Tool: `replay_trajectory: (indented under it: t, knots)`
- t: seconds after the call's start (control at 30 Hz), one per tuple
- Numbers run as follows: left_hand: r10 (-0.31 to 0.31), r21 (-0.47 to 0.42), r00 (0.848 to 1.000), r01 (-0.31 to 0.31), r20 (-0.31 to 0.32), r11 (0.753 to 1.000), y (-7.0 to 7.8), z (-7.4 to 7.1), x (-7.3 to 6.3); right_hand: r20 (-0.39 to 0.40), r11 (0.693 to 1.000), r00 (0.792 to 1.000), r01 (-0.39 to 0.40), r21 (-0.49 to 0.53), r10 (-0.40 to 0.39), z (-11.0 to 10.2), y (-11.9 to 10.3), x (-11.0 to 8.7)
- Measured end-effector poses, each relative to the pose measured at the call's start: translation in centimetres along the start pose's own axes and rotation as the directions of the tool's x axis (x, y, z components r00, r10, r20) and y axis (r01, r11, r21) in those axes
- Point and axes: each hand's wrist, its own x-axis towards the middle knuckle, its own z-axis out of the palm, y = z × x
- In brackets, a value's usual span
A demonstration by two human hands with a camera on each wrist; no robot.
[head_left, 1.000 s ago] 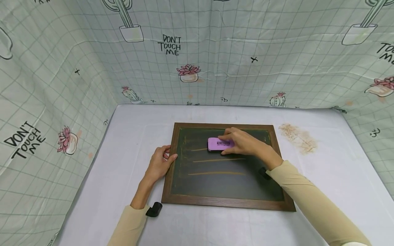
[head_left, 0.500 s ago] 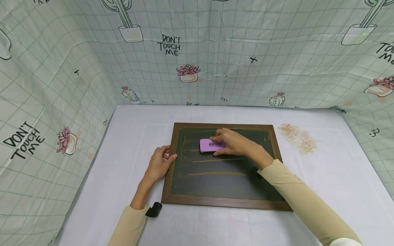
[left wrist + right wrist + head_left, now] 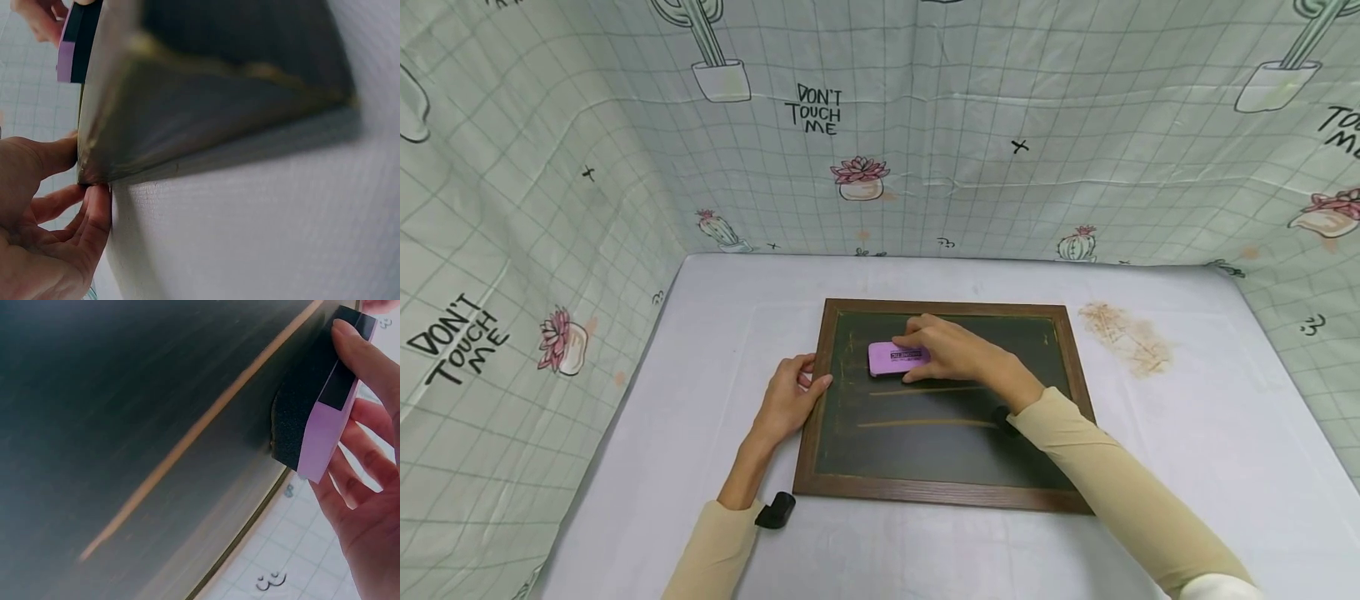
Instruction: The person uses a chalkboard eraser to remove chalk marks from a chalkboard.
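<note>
A chalkboard (image 3: pixel 910 462) with a brown wooden frame lies on the table. Its left edge is pinched by my left hand (image 3: pixel 786 400), thumb on the frame and fingers curled at the side, as the left wrist view also shows. My right hand (image 3: pixel 958 354) grips a purple eraser (image 3: pixel 883 358) between thumb and fingers, over the upper left of the board. In the right wrist view, the black felt of the eraser (image 3: pixel 297 419) faces the board, beside an orange-yellow chalk line (image 3: pixel 187 440). Two such lines show in the head view, the lower chalk line (image 3: pixel 925 423) nearest the front.
A white cloth covers the table (image 3: pixel 722 317). To the right of the board is a brownish smudge (image 3: pixel 1123 337) on the cloth. A grid-patterned curtain (image 3: pixel 940 125) with plant drawings stands behind and at both sides. Black wrist cameras sit on both wrists.
My right hand has slid the eraser leftward across the board. The short piece of the top chalk line left of the eraser no longer shows. My left hand has stayed in place.
</note>
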Motion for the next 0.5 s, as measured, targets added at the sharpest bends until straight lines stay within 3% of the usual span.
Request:
replay_trajectory:
  t: [0.3, 0.5]
  knots:
    - [0.002, 0.024, 1.0, -0.002, -0.011, 1.0, -0.2, 0.2, 0.0, 0.018, 0.999, 0.999, 0.04, -0.024, -0.04, 0.6, -1.0, 1.6]
    - [0.009, 0.018, 1.0, -0.009, -0.009, 1.0, 0.0, 0.1, 0.1, 0.03, 0.999, 0.999, 0.027, -0.019, -0.026, 0.6, -1.2, 1.9]
